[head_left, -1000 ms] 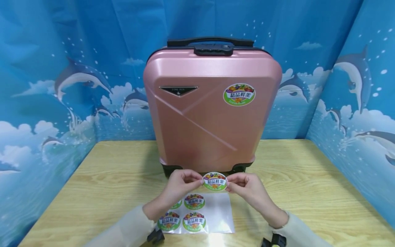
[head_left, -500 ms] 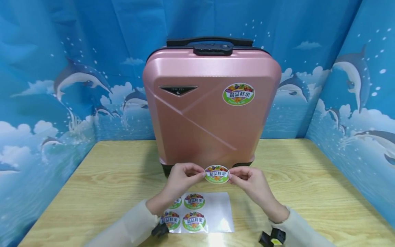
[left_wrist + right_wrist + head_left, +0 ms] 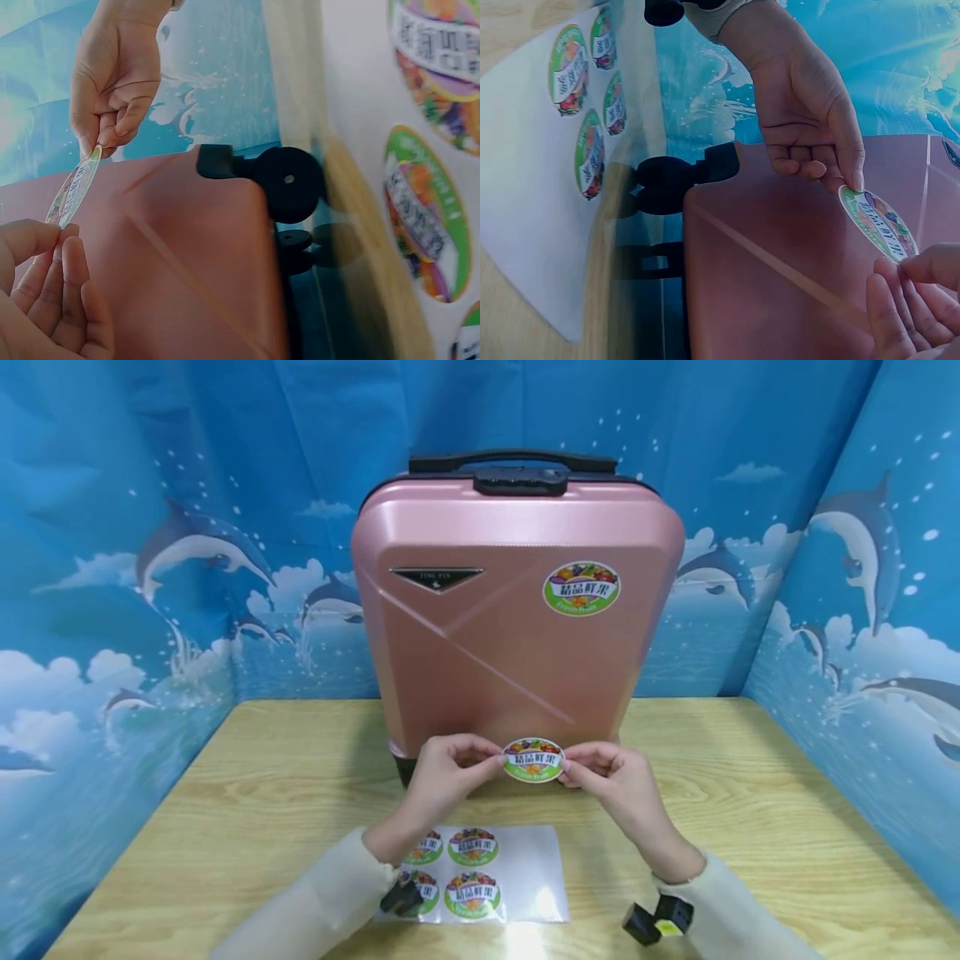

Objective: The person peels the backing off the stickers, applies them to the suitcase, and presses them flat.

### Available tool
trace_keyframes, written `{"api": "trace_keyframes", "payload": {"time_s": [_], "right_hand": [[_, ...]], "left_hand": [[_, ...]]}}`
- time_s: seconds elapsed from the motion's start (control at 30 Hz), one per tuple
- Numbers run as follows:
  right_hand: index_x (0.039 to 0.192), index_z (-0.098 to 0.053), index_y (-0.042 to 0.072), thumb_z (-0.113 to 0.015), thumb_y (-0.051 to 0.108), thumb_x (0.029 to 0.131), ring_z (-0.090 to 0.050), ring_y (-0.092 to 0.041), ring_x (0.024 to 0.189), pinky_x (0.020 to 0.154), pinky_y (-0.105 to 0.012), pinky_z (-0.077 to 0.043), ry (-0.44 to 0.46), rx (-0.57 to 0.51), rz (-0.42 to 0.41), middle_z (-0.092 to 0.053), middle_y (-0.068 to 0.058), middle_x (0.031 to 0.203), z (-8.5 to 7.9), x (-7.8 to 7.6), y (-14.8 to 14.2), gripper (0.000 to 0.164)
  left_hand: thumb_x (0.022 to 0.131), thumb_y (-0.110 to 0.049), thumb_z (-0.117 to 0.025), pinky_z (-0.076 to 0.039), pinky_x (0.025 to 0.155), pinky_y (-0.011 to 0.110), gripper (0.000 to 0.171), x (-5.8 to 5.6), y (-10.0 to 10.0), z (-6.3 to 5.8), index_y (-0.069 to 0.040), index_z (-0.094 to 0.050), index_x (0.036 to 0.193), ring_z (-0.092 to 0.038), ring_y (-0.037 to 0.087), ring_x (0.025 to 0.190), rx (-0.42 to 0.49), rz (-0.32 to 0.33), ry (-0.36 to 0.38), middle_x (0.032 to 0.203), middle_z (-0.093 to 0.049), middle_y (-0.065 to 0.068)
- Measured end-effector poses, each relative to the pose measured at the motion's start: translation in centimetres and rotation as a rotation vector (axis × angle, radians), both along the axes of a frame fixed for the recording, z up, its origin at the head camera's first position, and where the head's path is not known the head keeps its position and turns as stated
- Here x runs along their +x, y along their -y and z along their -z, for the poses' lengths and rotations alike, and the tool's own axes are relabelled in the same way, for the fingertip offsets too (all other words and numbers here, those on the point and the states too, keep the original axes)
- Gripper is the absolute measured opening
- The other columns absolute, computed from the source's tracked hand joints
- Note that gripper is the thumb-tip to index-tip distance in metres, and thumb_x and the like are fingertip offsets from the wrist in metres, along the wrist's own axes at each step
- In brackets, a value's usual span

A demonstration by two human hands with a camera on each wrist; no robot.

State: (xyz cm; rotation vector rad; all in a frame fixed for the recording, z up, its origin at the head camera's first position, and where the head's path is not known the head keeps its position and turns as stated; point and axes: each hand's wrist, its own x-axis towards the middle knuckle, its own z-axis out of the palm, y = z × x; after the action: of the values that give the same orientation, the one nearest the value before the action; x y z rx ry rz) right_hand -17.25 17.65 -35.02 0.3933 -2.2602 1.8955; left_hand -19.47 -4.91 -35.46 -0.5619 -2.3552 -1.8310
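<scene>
An oval fruit sticker (image 3: pixel 533 761) with a white band and green lower edge is held level between both hands, in front of the suitcase's lower part. My left hand (image 3: pixel 448 779) pinches its left end between thumb and forefinger. At the right end my right hand (image 3: pixel 621 785) pinches it the same way. Behind stands a pink hard-shell suitcase (image 3: pixel 480 668); a matching sticker (image 3: pixel 582 588) is stuck on its upper right. Both wrist views show the held sticker (image 3: pixel 73 187) stretched between the fingertips, its face tilted against the pink shell (image 3: pixel 780 247).
Below the hands a sticker sheet (image 3: pixel 528 872) lies on the wooden table (image 3: pixel 247 827), several stickers on its left part, partly behind the left sleeve. The suitcase has a dark triangular badge (image 3: pixel 437 578) and black wheels (image 3: pixel 289 184). Blue dolphin-print cloth (image 3: pixel 300 510) surrounds the table.
Both hands have lifted the pinched sticker up and slightly right, away from the sheet and across the suitcase's lower edge. The suitcase and sheet stay put.
</scene>
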Motion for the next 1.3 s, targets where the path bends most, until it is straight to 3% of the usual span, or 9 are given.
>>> {"api": "trace_keyframes", "payload": {"time_s": [0.33, 0.63, 0.9, 1.07, 1.3], "right_hand": [[0.095, -0.062, -0.014, -0.067, 0.002, 0.085, -0.069, -0.016, 0.069, 0.067, -0.029, -0.057, -0.023, -0.080, 0.069, -0.070, 0.000, 0.075, -1.4, -0.5, 0.0, 0.019], [0.091, -0.067, -0.003, -0.068, 0.004, 0.085, -0.068, -0.018, 0.069, 0.067, -0.035, -0.057, -0.054, -0.196, 0.115, -0.070, -0.001, 0.075, -2.6, -1.5, 0.0, 0.010], [0.087, -0.070, 0.004, -0.067, 0.001, 0.085, -0.067, -0.012, 0.065, 0.057, -0.024, -0.054, -0.151, -0.296, 0.120, -0.069, -0.001, 0.070, -4.0, -1.9, 0.1, 0.005], [0.086, -0.070, -0.002, -0.067, -0.003, 0.083, -0.067, -0.014, 0.062, 0.051, -0.023, -0.052, -0.191, -0.352, 0.142, -0.069, -0.004, 0.068, -4.9, -2.0, 0.1, 0.004], [0.088, -0.068, -0.010, -0.068, -0.002, 0.083, -0.066, -0.016, 0.063, 0.062, -0.026, -0.056, -0.261, -0.376, 0.155, -0.069, -0.006, 0.069, -6.3, -2.4, 0.0, 0.010]], "left_hand": [[0.082, -0.018, -0.073, -0.053, 0.059, 0.025, 0.006, -0.3, -0.8, -1.7, -0.013, -0.074, 0.086, -0.065, 0.013, 0.069, 0.022, -0.044, -0.127, 0.080, -0.072, -0.002], [0.082, -0.013, -0.073, -0.053, 0.059, 0.024, 0.005, -1.1, -1.7, -3.4, -0.009, -0.074, 0.085, -0.063, 0.009, 0.065, 0.071, -0.076, -0.290, 0.078, -0.071, 0.000], [0.083, -0.016, -0.072, -0.052, 0.056, 0.023, 0.007, -1.3, -2.4, -4.7, -0.010, -0.074, 0.086, -0.060, 0.005, 0.061, 0.055, -0.143, -0.456, 0.078, -0.071, -0.002], [0.082, -0.016, -0.073, -0.052, 0.054, 0.022, 0.009, -1.2, -3.0, -5.4, -0.008, -0.074, 0.086, -0.060, 0.005, 0.059, 0.057, -0.184, -0.512, 0.076, -0.071, 0.000], [0.083, -0.015, -0.072, -0.052, 0.053, 0.022, 0.008, -1.3, -3.8, -6.7, -0.008, -0.074, 0.085, -0.060, 0.002, 0.057, 0.095, -0.230, -0.535, 0.074, -0.071, 0.000]]}}
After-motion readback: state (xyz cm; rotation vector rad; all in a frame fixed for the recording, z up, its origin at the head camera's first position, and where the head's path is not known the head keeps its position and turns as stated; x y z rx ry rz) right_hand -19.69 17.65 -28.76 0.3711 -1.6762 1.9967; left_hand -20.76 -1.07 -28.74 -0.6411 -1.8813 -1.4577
